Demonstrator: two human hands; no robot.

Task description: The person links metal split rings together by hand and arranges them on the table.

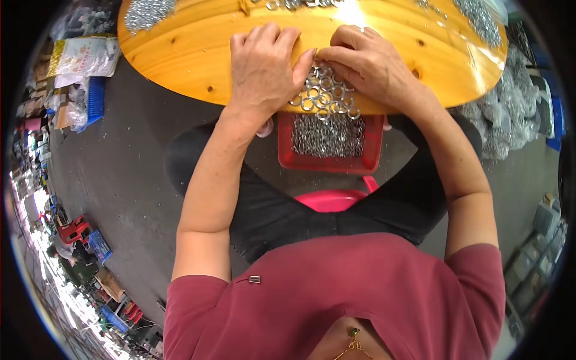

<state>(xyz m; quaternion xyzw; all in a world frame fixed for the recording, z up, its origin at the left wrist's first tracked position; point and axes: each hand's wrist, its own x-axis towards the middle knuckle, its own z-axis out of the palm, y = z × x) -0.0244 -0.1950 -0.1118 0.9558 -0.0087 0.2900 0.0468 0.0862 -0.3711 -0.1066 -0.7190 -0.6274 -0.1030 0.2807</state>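
Observation:
Over the near edge of the wooden table, both my hands work close together. My left hand (264, 69) rests on the tabletop, fingers bent and slightly apart, with its thumb reaching toward the right fingertips. Curled inward, my right hand (372, 63) has its index finger and thumb drawn together near that left thumb tip; whatever sits between them is hidden. A loose pile of silver metal rings (324, 95) lies between and below the hands, some hanging over the edge. Below the table edge, a red plastic bin (288, 161) holds many small shiny metal pieces (327, 137).
The varnished wooden table (186, 66) carries metal heaps at its far left (149, 13) and far right (480, 24). More rings (294, 3) lie at the far middle. A pink stool (330, 200) stands between my legs. Clear plastic bags (501, 120) are piled at right.

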